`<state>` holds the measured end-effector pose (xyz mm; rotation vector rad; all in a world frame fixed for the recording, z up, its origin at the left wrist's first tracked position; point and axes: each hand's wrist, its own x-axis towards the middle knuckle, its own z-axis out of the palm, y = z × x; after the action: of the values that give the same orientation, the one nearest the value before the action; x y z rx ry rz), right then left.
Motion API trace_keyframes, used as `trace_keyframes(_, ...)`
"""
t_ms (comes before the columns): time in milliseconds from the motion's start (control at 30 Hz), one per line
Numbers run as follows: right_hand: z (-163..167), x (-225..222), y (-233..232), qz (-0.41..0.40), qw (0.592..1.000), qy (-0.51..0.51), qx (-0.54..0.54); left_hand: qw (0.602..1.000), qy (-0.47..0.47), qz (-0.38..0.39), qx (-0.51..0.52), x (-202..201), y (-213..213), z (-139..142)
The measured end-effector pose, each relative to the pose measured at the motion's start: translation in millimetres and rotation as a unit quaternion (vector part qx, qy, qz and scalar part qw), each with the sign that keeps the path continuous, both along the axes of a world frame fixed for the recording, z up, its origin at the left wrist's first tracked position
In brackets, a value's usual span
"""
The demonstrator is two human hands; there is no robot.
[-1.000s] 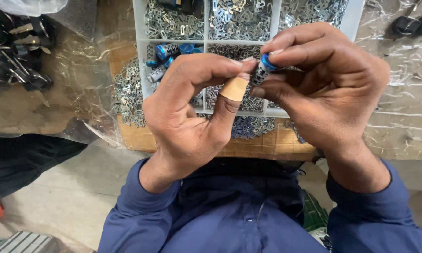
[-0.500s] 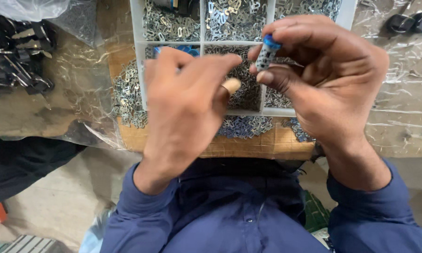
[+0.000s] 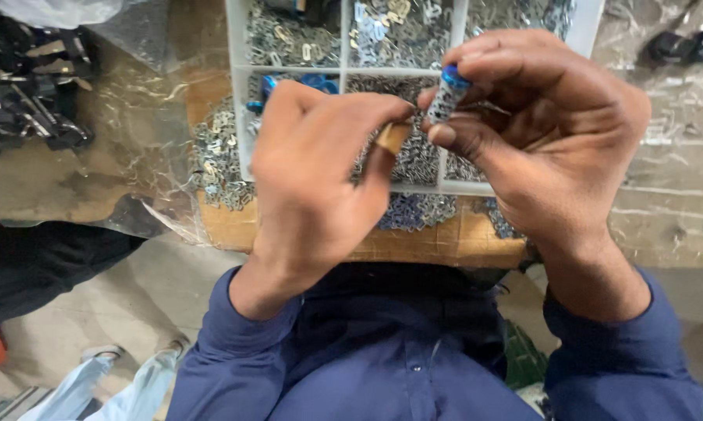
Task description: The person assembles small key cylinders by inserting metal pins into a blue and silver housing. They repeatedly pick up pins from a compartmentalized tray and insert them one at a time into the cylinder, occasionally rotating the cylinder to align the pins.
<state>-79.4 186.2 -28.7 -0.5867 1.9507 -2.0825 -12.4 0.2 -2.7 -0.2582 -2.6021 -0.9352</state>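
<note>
Divided tray (image 3: pixel 240 117) under hands, metal bits heaped around it.

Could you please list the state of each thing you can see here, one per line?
Right hand: shut on a small blue-capped part, held upright.
Left hand: curled beside the part, a tan band on one finger; what it holds is hidden.
White tray: open, compartments full of small metal pieces.
Plastic sheet: crumpled over the bench.

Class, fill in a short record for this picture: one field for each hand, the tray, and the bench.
Right hand: fingers pinch a small grey cylinder with a blue cap
Left hand: close beside the cylinder, a tan strip on one finger
Tray: white, divided, compartments full of small metal parts
Bench: covered in clear plastic, black parts at far left
</note>
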Motion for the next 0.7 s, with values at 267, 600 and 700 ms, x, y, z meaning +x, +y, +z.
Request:
trace_keyframes(267,0,1,0,0.002,1.000,0.004,0.001,0.992,-0.021,0.024,0.119,14,-1,-2)
trace_keyframes(600,0,1,0,-0.014,1.000,0.002,0.005,0.999,-0.050,0.018,-0.009,4,-2,-2)
trace_keyframes(700,-1,1,1,-0.021,0.999,0.012,0.025,0.997,-0.069,0.014,0.034,9,-4,-4)
